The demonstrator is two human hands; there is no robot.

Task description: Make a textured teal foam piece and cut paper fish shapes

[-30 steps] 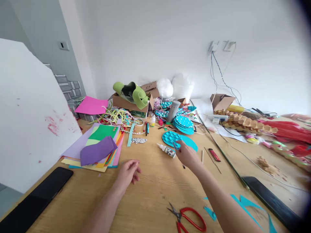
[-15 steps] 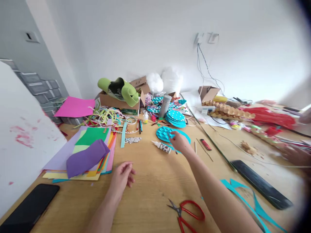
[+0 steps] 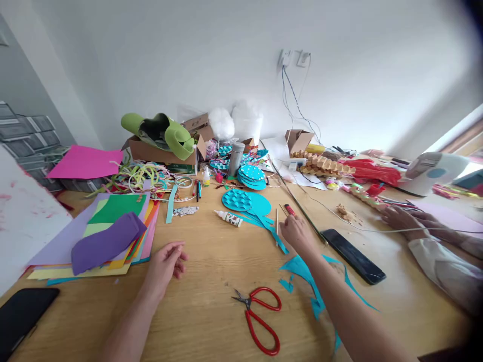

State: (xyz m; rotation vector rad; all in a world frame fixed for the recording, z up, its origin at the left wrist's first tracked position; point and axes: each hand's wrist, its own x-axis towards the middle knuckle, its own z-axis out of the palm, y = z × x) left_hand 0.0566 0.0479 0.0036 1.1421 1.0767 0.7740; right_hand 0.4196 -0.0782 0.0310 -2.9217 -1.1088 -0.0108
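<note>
My right hand (image 3: 296,234) is closed, its fingers curled down beside a thin white stick (image 3: 277,221) and a red utility knife (image 3: 289,209); whatever it may hold is hidden. On the wood, my left hand (image 3: 168,261) rests with loosely bent fingers and nothing in it. A blue disc with folded scales (image 3: 237,199) overlaps a plain blue disc (image 3: 260,203). Blue paper strips (image 3: 269,229) trail from them toward my right hand. Left of the strips lies a white glue bottle (image 3: 229,217). Red-handled scissors (image 3: 249,304) lie spread nearer me, with blue paper scraps (image 3: 302,269) under my right forearm.
Coloured sheets (image 3: 109,226) are stacked at left, near a black phone (image 3: 26,319). Behind the discs stand a grey cylinder (image 3: 236,160) and scale-covered blue discs (image 3: 252,176). A long green stick (image 3: 294,196) and a dark phone (image 3: 352,255) lie right. Another person's hands (image 3: 405,221) are at far right.
My right hand has moved from the blue discs toward me, beside the white stick and knife. The view has turned right. My left hand stays on the table.
</note>
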